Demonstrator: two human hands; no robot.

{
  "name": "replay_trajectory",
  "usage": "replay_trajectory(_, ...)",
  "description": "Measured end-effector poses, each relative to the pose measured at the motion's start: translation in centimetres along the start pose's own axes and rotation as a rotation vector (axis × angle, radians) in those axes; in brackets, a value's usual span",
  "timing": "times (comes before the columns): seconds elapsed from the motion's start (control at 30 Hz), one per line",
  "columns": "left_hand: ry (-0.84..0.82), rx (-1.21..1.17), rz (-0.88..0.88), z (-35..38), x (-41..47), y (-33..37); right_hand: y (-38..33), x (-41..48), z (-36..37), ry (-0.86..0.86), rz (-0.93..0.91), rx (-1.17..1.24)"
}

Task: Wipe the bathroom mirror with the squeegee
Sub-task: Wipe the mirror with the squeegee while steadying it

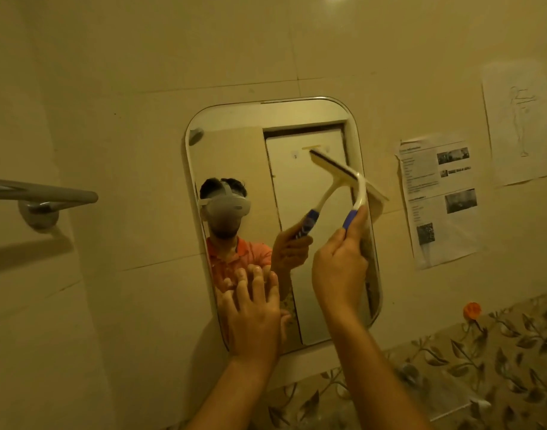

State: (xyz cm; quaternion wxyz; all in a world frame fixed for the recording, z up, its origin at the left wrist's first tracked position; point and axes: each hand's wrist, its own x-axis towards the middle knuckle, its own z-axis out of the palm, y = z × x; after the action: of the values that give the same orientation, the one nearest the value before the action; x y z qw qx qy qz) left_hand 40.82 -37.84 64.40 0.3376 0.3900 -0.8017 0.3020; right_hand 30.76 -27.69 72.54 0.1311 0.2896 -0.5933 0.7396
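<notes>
A tall mirror (321, 125) with rounded corners hangs on the tiled wall, tilted in the head view. My right hand (340, 265) grips the blue handle of a white squeegee (360, 193). Its blade lies against the glass at the mirror's right edge, about mid-height, and its reflection shows just to the left. My left hand (253, 315) is pressed flat on the lower left of the mirror, fingers spread. The glass reflects a person in an orange shirt wearing a headset, and a door behind.
A metal towel rail (42, 197) juts from the wall at the left. Printed sheets (439, 200) and a line drawing (517, 125) are stuck to the wall right of the mirror. A leaf-patterned tile band (483, 361) and an orange hook (472, 310) sit lower right.
</notes>
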Motion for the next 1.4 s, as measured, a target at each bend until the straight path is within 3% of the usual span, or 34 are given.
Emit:
replay_trajectory(0.2,0.124,0.004,0.043,0.6,0.2,-0.4,2.2,-8.7,0.8,-0.107,0.082,0.000)
replay_trajectory(0.37,0.065,-0.031,0.022,0.2,0.1,-0.1,3.4,-12.4,0.2,-0.140,0.204,-0.016)
replay_trajectory(0.6,-0.009,-0.017,-0.005,-0.4,-0.1,0.0,-1.1,-3.4,-3.0,0.033,-0.029,0.109)
replay_trajectory(0.77,-0.026,0.003,-0.013,-0.4,0.0,-0.1,-4.9,6.8,-2.6,0.035,-0.170,0.007)
replay_trajectory(0.9,-0.003,0.000,-0.017,-0.2,0.1,-0.1,-5.5,9.6,-2.1,0.002,-0.182,-0.059)
replay_trajectory(1.4,0.030,-0.028,-0.028,0.2,0.0,0.1,5.9,-11.8,-0.6,-0.233,-0.061,-0.165)
